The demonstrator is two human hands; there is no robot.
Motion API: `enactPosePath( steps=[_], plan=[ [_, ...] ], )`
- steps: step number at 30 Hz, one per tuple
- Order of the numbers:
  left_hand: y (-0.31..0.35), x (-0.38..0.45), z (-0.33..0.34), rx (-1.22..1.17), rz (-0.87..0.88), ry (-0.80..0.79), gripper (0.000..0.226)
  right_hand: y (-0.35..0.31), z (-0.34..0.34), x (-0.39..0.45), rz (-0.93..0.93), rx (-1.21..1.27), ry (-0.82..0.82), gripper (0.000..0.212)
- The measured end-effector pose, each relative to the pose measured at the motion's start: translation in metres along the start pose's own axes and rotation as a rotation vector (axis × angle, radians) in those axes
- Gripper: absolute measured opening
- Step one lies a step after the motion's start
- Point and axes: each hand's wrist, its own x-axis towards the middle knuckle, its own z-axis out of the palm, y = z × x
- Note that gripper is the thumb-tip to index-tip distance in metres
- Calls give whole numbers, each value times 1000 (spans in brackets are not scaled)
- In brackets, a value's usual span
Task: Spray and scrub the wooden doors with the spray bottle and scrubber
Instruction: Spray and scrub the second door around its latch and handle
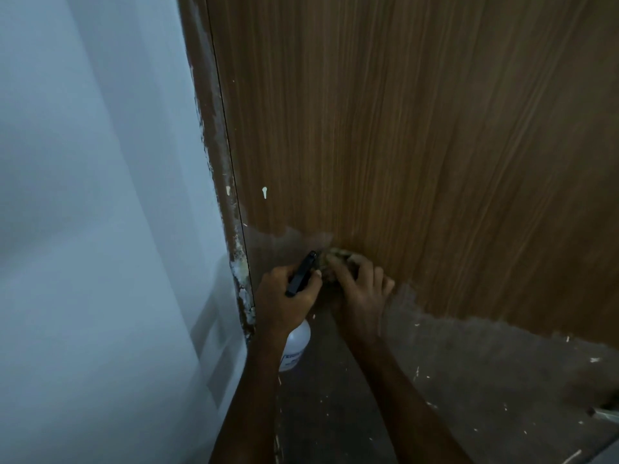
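A brown wood-grain door [418,128] fills the middle and right of the head view; its lower part is dull grey and flecked with pale specks. My left hand [284,296] grips a spray bottle with a black trigger head [301,273] and a white body [296,346] hanging below the wrist. My right hand [360,289] presses a greenish-yellow scrubber [336,257] against the door, right beside the nozzle. Most of the scrubber is hidden under my fingers.
A pale blue-white wall [100,229] stands on the left. The door frame [231,209] between wall and door has chipped, white-stained edges. Two white paint drips [264,192] mark the door above my hands. A small object [606,413] shows at the lower right edge.
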Motion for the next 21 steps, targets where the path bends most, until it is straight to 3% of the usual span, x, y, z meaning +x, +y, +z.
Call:
enactPosePath(
  steps=[3, 5, 11, 14, 18, 21],
  plan=[
    [5, -1, -6, 24, 21, 21, 47, -14, -7, 58, 143, 18, 197, 50],
    [6, -3, -7, 35, -1, 30, 43, -19, -4, 70, 153, 39, 234, 52],
    [-1, -8, -10, -8, -74, 13, 55, -9, 13, -19, -85, -12, -148, 69],
    [2, -9, -15, 7, -95, 25, 53, -22, 7, 11, -8, 15, -36, 51],
    [3, -9, -19, 61, -111, 73, 39, -37, 8, 63, 140, 7, 154, 46],
    [5, -6, -24, 51, -134, 70, 42, -35, 19, 27, 23, 4, 14, 59]
  ],
)
